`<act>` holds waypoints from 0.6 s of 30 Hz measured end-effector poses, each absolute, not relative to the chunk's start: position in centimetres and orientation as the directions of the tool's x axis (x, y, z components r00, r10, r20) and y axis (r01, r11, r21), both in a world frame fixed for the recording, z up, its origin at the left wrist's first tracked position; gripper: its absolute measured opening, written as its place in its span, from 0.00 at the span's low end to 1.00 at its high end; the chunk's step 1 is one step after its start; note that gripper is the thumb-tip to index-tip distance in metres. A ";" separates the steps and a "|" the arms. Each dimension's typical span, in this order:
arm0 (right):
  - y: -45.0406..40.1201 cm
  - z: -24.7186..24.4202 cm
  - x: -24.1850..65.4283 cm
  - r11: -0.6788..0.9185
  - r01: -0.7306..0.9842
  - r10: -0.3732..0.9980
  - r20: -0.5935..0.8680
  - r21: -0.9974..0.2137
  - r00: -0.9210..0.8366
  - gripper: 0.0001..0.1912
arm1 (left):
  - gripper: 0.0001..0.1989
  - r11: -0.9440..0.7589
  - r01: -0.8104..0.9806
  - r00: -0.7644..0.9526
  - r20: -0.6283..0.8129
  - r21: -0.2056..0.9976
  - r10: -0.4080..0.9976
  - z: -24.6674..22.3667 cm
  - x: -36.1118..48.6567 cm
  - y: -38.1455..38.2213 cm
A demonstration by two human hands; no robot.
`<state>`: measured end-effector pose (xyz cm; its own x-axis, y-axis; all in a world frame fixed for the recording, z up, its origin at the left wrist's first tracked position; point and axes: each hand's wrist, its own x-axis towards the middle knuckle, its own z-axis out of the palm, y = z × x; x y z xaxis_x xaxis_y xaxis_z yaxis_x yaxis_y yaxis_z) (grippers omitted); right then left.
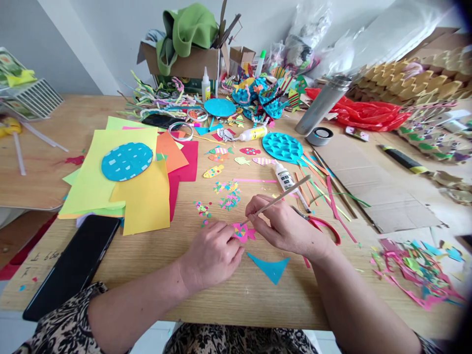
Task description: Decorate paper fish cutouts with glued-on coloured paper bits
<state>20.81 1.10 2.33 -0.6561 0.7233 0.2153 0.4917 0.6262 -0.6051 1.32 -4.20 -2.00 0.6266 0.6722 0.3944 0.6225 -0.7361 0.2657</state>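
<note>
My right hand [285, 227] grip pinches wooden stick [283, 195], long axis running 2 o'clock, tip down on pink paper fish [242, 232]. My left hand [212, 253] fingers press fish flat on counter [147, 255], tail toward 3 o'clock.

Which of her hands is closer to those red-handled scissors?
Right. The right hand lies against the scissors, partly covering them; the left hand rests well off to their left.

On the worktop [155, 275], a paper stack [121, 191] lies left of the paper fish [243, 232], scissors [320, 226] right, glue bottle [285, 179] behind.
</note>
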 end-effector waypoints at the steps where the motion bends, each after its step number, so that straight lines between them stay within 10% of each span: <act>1: 1.1 2.3 20.8 0.626 0.493 0.723 0.212 -0.605 -0.658 0.05 | 0.09 -0.736 0.622 0.625 0.397 0.266 0.672 -2.0 1.3 -4.2; 18: 1.1 2.7 20.7 0.651 0.475 0.691 0.202 -0.592 -0.694 0.06 | 0.09 -0.731 0.628 0.619 0.399 0.267 0.677 -2.0 1.3 -4.2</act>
<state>20.65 1.06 2.68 -0.6940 0.6910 0.2022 0.4754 0.6507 -0.5922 1.29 -4.17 -2.02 0.6186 0.6767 0.3993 0.6277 -0.7313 0.2668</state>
